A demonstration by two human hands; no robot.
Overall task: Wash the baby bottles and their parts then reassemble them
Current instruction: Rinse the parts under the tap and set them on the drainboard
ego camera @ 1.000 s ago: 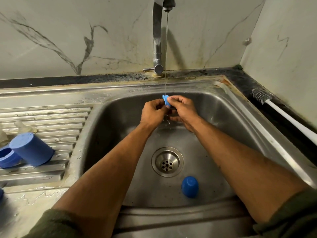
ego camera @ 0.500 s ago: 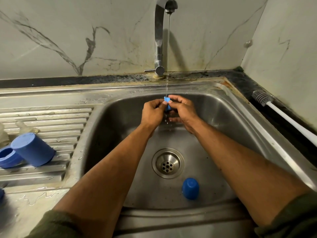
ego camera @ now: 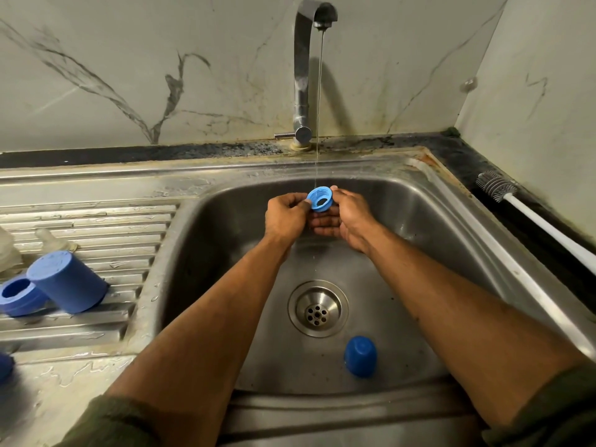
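Matt blue plastic ring (ego camera: 319,198), brushed steel sink (ego camera: 403,204)

Both forearms reached forward and converged, bare below dark green sleeves (ego camera: 106,424). The left hand (ego camera: 285,217) and right hand (ego camera: 348,217) pinched a blue ring (ego camera: 319,198) between them, with the right fingers (ego camera: 324,225) cupped underneath
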